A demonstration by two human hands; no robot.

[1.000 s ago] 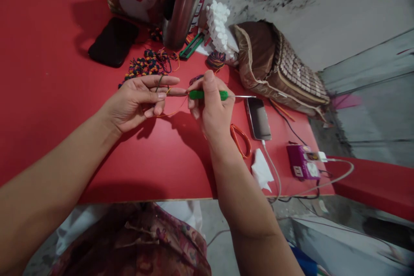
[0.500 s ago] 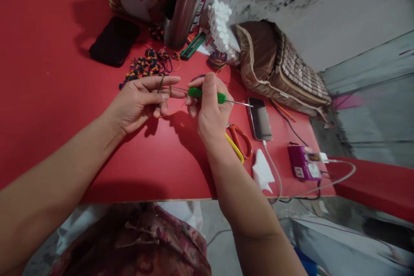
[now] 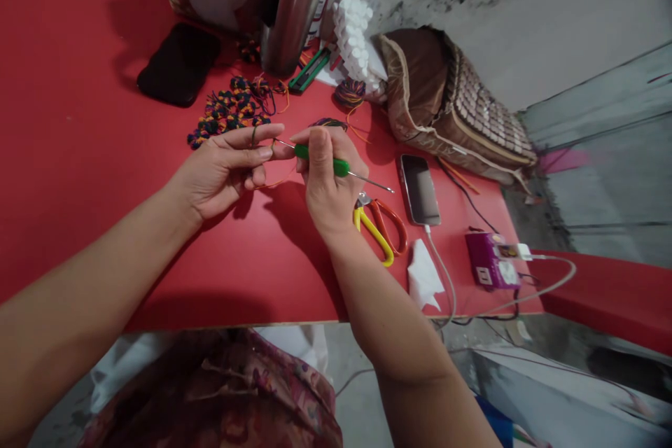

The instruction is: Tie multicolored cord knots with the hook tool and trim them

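Note:
My right hand point(image 3: 333, 171) is closed round the green handle of a double-ended crochet hook point(image 3: 340, 167). One thin metal end points left to the yarn at my left fingers; the other sticks out to the right. My left hand point(image 3: 225, 164) pinches thin yarn point(image 3: 273, 147) between thumb and fingers, and a dark strand loops round its index finger. An orange strand hangs below these fingers. Behind the left hand lies a pile of small multicoloured knotted yarn pieces point(image 3: 231, 108). A ball of multicoloured yarn point(image 3: 350, 92) sits farther back, its orange strand trailing forward.
Yellow-and-red-handled scissors point(image 3: 381, 231) lie beside my right wrist, near a charging phone point(image 3: 418, 189) and a crumpled tissue point(image 3: 424, 276). At the back stand a metal flask point(image 3: 297, 10), a green cutter point(image 3: 309, 70) and a brown bag point(image 3: 451, 98). A black pouch point(image 3: 178, 64) lies left; a purple socket box point(image 3: 491, 262) sits right.
My right hand has shifted a little left and down, and the hook's right end has tilted lower. More of the scissors shows. The left hand keeps its pinch on the yarn.

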